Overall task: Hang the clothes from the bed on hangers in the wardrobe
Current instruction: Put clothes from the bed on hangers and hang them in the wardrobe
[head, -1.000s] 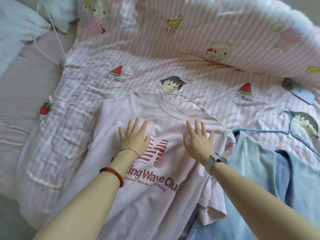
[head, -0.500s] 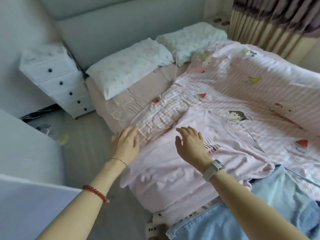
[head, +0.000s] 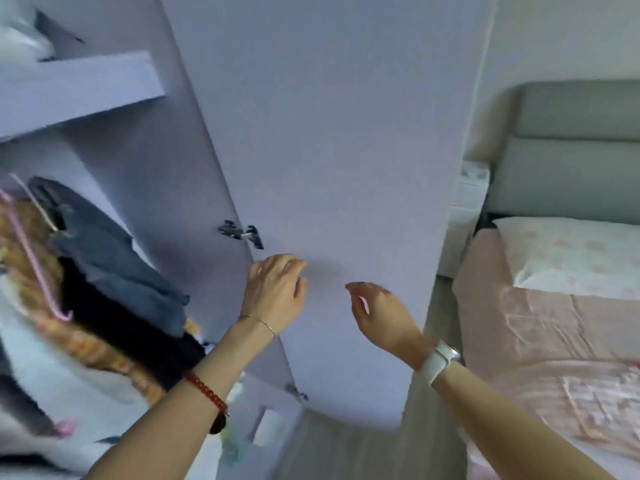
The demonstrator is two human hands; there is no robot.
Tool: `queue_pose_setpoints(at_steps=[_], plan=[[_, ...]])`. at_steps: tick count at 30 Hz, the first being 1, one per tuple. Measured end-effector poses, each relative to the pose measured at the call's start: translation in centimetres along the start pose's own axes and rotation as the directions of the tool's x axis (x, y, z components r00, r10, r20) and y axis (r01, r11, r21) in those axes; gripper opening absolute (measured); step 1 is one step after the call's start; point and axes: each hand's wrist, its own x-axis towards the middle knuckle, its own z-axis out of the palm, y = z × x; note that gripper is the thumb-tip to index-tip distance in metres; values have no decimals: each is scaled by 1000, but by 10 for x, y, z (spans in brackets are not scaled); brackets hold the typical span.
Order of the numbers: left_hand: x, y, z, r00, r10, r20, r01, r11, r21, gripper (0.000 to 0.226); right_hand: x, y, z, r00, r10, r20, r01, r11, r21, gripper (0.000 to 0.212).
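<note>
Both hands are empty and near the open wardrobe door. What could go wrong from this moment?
1. The left hand and right hand hold nothing, and no hanger is taken yet, so the person may have to go back to the bed for the clothes.
2. The open wardrobe door stands close in front of both hands; a quick reach might knock it.
3. The hanging clothes look tightly packed, so pulling out the pink hanger could drag a garment down.
</note>
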Motion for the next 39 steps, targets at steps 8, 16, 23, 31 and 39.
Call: queue_pose_setpoints(at_steps=[8, 16, 23, 31, 39], plan=[[-34, -192, -99, 915, -244, -321, 330, 910, 251, 40, 114, -154, 101, 962, -261, 84, 249, 960, 129, 32], [-94, -287, -105, 755, -651, -75, 638, 702, 316, 60, 173, -265, 183, 918, -331, 219, 277, 929, 245, 26], [-101, -290, -99, 769, -622, -148, 636, 721, 275, 57, 194, -310, 230, 902, -298, 313, 274, 954, 119, 42], [-100, -293, -80, 786, -573, -232, 615, 764, 197, 49, 226, -297, 214, 957, -223, 187, 249, 961, -125, 34], [-89, -285, -77, 737, -634, -232, 675, 702, 227, 48, 247, -290, 180, 986, -159, -42, 164, 961, 223, 35]])
